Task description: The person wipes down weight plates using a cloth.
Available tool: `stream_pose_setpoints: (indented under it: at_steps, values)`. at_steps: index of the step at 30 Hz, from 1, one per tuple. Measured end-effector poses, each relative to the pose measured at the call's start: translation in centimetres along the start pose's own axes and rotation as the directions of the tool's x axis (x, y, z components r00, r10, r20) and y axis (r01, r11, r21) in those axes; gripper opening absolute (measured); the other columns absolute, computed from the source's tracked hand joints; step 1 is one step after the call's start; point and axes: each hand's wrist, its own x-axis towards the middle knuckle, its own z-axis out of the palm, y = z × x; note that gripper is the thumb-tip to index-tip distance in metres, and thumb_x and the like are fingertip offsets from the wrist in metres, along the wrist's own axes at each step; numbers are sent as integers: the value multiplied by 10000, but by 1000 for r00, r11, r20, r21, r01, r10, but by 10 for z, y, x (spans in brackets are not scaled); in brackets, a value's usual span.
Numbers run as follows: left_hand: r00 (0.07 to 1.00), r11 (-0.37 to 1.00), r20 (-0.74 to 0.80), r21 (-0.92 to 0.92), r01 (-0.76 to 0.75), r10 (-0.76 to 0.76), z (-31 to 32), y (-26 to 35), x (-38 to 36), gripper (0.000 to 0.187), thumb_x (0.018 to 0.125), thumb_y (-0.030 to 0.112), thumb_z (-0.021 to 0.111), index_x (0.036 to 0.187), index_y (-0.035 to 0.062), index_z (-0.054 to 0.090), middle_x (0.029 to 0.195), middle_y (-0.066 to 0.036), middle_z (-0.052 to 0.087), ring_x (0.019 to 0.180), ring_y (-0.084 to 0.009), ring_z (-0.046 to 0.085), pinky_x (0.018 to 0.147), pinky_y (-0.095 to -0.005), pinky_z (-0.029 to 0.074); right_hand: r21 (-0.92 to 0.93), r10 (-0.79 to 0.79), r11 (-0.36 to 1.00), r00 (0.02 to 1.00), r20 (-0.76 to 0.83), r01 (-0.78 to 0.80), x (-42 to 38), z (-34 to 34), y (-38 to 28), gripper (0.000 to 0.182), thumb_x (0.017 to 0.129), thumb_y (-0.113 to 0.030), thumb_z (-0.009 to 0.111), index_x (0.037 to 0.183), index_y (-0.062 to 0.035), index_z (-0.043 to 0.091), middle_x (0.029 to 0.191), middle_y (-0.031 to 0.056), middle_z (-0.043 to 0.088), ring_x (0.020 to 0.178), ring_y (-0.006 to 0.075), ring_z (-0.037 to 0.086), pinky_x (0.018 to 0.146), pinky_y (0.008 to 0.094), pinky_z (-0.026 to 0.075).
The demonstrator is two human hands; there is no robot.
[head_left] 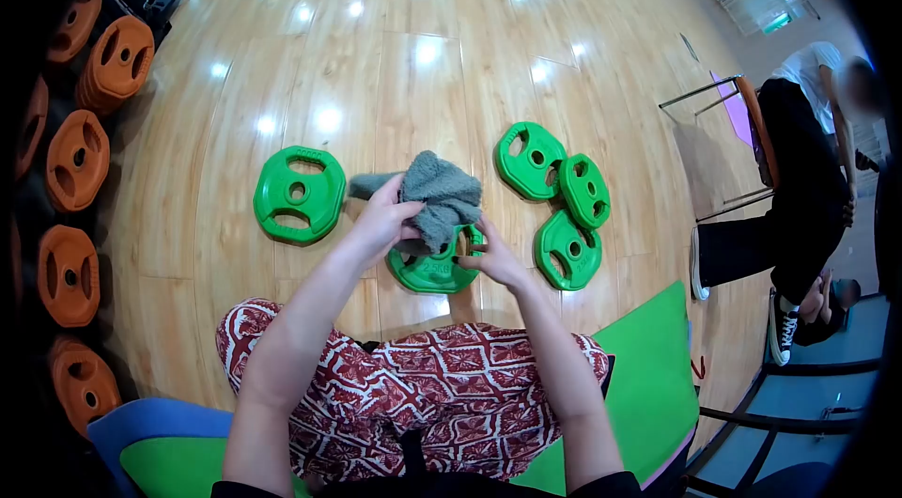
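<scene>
My left hand (383, 221) is closed on a bunched grey-green cloth (440, 193), held over the upper part of a green weight plate (432, 274) marked 2.5KG. The cloth hides much of that plate. My right hand (496, 256) grips the plate's right side, its fingers curled at the rim and the cut-out. To the left, another green weight plate (267, 200) lies flat on the floor. On the right are three more: an upper green plate (515, 169), a middle one (597, 207) resting against its neighbours, and a lower one (586, 265).
Orange weight plates (68, 274) line a rack at the left. Green mats (648, 366) lie beside and under my crossed legs. At the right, a person (808, 160) sits on a chair (752, 122), and another person (819, 310) is lower down.
</scene>
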Motion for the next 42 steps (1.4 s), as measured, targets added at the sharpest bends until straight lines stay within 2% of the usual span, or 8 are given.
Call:
stream_pose_setpoints:
  at_steps: [3, 5, 7, 10, 13, 16, 24, 42]
  values:
    - [993, 981, 116, -195, 4, 19, 2, 3, -1, 360, 863, 33, 419, 1219, 34, 372, 1133, -98, 492, 955, -191, 550, 758, -330, 493, 215, -251, 944, 968, -15, 249, 9, 19, 9, 567, 706, -75, 629, 1213, 15, 392, 1019, 133, 555, 750, 202, 595, 652, 298, 492]
    - [979, 993, 191, -104, -49, 68, -9, -2, 7, 405, 865, 77, 440, 1255, 37, 336, 1191, -87, 461, 1031, -206, 512, 857, -361, 428, 305, 232, 905, 945, 231, -297, 15, 4, 6, 310, 782, -73, 531, 1084, -8, 505, 962, 77, 586, 813, 169, 581, 720, 281, 475]
    - [982, 997, 174, -38, -71, 76, -14, -5, 12, 362, 866, 78, 430, 1220, 22, 389, 1152, -77, 496, 1022, -201, 516, 897, -348, 393, 305, 173, 934, 983, 67, -186, 12, -9, -5, 171, 811, -80, 479, 937, -6, 568, 839, 53, 607, 732, 134, 582, 678, 254, 467]
    - [985, 603, 29, 788, -127, 169, -14, -7, 11, 285, 786, 140, 510, 1013, -31, 533, 885, -165, 600, 878, -271, 585, 764, -338, 467, 656, 163, 745, 920, -357, 122, 6, -30, -22, 210, 773, -45, 506, 974, 4, 540, 854, 71, 601, 724, 121, 572, 650, 241, 459]
    - [998, 44, 44, 998, -47, 54, -29, -42, 18, 296, 756, 153, 507, 999, -14, 540, 913, -204, 574, 883, -333, 569, 764, -392, 465, 416, 58, 881, 819, -570, 227, 9, -28, 3, 256, 737, -30, 531, 985, 29, 502, 802, 100, 596, 643, 148, 565, 590, 263, 461]
    - [973, -60, 145, 986, -158, -180, -35, -90, 14, 378, 727, 215, 542, 1037, 2, 520, 1025, -188, 541, 913, -332, 556, 787, -406, 456, -198, -90, 980, 909, -407, 9, 7, -5, 32, 370, 694, -25, 544, 1051, 1, 452, 900, 173, 606, 803, 255, 599, 693, 320, 468]
    - [896, -113, 119, 976, -184, -428, -17, -92, -5, 473, 719, 289, 584, 1091, 16, 480, 1072, -191, 517, 933, -330, 546, 787, -407, 456, -852, 12, 522, 999, 51, 37, -3, 30, 27, 399, 721, -95, 472, 1109, -87, 380, 734, 200, 596, 679, 371, 586, 592, 478, 449]
    - [886, -105, 104, 980, -169, -452, -26, -93, 12, 524, 703, 311, 580, 1137, 41, 469, 1092, -180, 514, 993, -305, 521, 832, -384, 439, -592, 22, 799, 989, -148, -106, -11, 33, 39, 608, 718, -141, 521, 1266, -76, 266, 772, 189, 616, 681, 353, 590, 614, 429, 462]
